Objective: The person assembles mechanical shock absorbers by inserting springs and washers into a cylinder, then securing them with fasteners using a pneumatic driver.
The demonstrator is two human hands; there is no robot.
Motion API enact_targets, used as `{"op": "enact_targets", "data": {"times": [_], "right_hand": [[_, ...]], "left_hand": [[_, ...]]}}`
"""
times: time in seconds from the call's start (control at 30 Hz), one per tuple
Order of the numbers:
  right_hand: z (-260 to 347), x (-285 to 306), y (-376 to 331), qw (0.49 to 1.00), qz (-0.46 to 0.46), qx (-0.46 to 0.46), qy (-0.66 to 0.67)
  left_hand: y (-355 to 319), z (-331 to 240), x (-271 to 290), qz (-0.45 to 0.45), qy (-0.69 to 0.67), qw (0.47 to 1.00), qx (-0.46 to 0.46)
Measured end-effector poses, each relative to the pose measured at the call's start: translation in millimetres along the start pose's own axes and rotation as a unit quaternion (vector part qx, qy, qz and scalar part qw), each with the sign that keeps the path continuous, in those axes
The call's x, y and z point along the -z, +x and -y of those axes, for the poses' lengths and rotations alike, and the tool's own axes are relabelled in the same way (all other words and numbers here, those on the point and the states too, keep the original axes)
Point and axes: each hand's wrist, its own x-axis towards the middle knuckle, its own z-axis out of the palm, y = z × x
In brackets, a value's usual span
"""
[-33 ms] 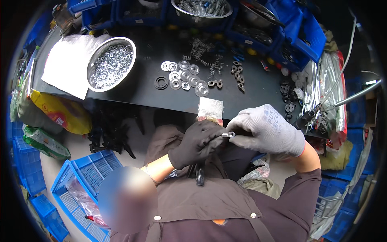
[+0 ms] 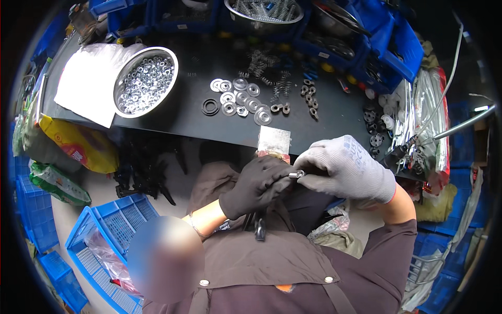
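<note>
Small metal part at centre of frame, just below table edge; long axis about left-right, right end under fingers. Left hand, dark glove, fingers closed pinching left end. Right hand, grey glove, fingers closed on right end. Part's exact shape hard to see; mostly hidden by fingertips.

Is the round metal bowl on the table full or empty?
Partly full. The metal bowl stands upright on the black table, and small shiny nuts or washers cover its bottom, heaped well below the rim.
</note>
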Motion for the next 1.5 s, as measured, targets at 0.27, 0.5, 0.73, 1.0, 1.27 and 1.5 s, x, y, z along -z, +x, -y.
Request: {"op": "enact_targets", "data": {"times": [0.27, 0.5, 0.73, 1.0, 1.27, 1.5], "right_hand": [[1, -14, 0, 0.998, -0.042, 0.007, 0.041], [-11, -22, 3, 0.989, -0.062, 0.035, 0.130], [-27, -30, 3, 0.970, -0.081, 0.059, 0.221], [-30, -36, 3, 0.958, -0.104, 0.034, 0.266], [-20, -50, -3, 0.976, -0.190, 0.005, 0.103], [-20, -39, -11, 0.977, -0.149, 0.048, 0.148]], "left_hand": [[-7, 9, -6, 0.021, -0.022, 0.999, 0.038], [-3, 4, -5, -0.007, -0.007, 1.000, 0.022], [-3, 6, 0, 0.042, -0.012, 0.999, 0.014], [-5, 6, 3, 0.060, -0.001, 0.998, 0.022], [3, 0, 2, 0.006, 0.004, 1.000, -0.012], [0, 3, 0, 0.003, 0.010, 1.000, -0.014]]}}
